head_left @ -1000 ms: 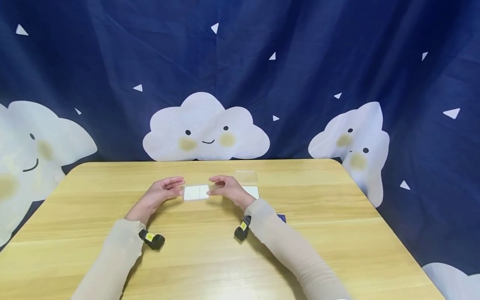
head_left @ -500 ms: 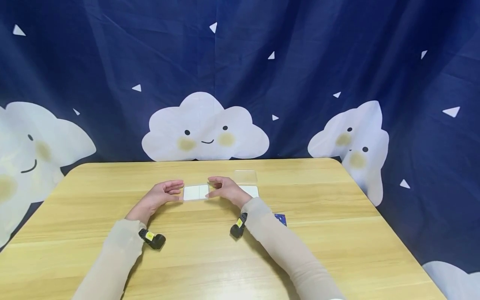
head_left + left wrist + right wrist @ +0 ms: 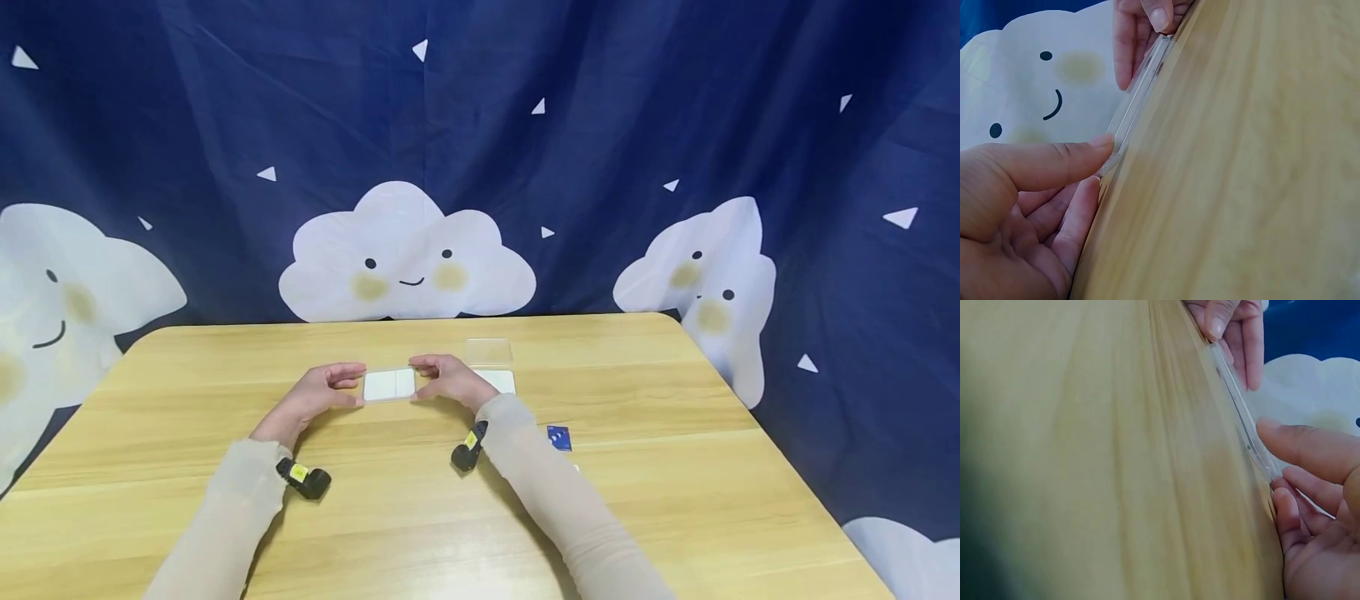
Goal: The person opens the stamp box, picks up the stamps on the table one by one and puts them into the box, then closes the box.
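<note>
Clear case [image 3: 381, 386], white inside, is toward 12 o'clock on the counter [image 3: 405, 508]. Left hand [image 3: 317, 393] has a pinching grip on its 9 o'clock end, right hand [image 3: 454, 383] likewise at 3. From the case: white slab [image 3: 502, 382] at 3, clear cover [image 3: 488, 352] at 2, blue card [image 3: 558, 438] at 4.

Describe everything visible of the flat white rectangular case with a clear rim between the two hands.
The flat white rectangular case with a clear rim looks like plastic, its edges transparent. A thin line crosses its top, slightly right of the middle. It lies roughly level above the pale wooden table, long side running left to right; whether it touches the tabletop is unclear. The left hand pinches one short end, the right hand the other.
</note>
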{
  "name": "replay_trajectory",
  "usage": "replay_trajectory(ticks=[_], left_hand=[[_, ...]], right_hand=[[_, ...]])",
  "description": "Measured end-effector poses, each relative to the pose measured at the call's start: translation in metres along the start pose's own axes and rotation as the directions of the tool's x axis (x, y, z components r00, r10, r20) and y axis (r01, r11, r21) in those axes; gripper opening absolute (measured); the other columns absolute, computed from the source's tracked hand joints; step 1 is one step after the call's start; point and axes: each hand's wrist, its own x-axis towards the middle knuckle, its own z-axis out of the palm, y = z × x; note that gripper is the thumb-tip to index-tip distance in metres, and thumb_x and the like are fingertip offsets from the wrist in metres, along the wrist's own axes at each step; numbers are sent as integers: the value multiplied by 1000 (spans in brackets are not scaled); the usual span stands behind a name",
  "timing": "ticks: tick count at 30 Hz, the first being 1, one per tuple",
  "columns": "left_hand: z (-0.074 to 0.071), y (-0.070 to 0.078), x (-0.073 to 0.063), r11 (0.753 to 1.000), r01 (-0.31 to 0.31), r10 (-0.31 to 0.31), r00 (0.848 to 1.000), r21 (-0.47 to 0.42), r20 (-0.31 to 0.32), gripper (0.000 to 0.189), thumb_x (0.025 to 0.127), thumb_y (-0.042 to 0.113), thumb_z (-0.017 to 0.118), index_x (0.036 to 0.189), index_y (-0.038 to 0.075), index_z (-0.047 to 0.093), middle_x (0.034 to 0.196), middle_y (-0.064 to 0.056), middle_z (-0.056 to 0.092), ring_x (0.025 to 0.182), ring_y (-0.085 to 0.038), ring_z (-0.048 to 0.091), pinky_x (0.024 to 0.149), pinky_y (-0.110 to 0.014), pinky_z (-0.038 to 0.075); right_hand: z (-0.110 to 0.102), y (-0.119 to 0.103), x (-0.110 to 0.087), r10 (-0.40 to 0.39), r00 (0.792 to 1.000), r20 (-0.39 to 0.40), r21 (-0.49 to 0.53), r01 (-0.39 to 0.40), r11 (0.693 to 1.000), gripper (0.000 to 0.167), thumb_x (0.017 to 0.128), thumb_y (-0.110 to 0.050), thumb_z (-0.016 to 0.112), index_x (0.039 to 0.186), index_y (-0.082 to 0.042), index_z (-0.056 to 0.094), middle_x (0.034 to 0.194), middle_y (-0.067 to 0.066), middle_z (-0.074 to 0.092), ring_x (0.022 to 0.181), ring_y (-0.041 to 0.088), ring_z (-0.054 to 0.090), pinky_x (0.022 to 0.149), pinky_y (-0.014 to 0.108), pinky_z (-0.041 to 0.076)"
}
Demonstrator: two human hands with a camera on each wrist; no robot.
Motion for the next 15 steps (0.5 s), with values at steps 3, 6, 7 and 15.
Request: replay_trajectory(ticks=[3, 6, 7, 15], left_hand=[[1, 0, 2, 1000, -7, 7, 1000, 14, -3, 68, 75, -2, 74, 135, -7, 44, 138, -24, 45, 117, -31, 48, 82, -13, 45], [3, 1, 4, 1000, -12, 13, 1000, 23, -13, 68, 74, -3, 74, 135, -7, 45, 137, -25, 46, 113, -29, 48, 79, -12, 44], [3, 1, 4, 1000, -12, 12, 1000, 21, -15, 67, 74, -4, 75, 134, -6, 45, 137, -25, 46, 111, -28, 48, 78, -12, 44], [5, 1, 4, 999, 12, -11, 1000, 40, -23, 68, 74, -3, 75, 135, -4, 46, 139, -24, 45, 114, -29, 47, 79, -13, 44]], right_hand=[[1, 0, 1, -2, 1000, -10, -20, 2, 1000, 67, 71, 3, 77, 132, -8, 54, 130, 2, 56, 112, 17, 49, 100, 28, 39], [2, 1, 3, -11, 1000, -30, -53, 10, 999, 65, 70, 3, 78, 130, -8, 56, 124, 3, 58, 109, 17, 49, 99, 28, 40], [3, 2, 3, -13, 999, -37, -65, 11, 998, 65, 69, 3, 78, 129, -8, 56, 122, 3, 58, 108, 17, 49, 98, 28, 40], [8, -1, 4, -10, 998, -67, -140, 0, 990, 65, 67, 2, 81, 127, -10, 59, 113, 3, 56, 103, 16, 48, 98, 31, 40]])
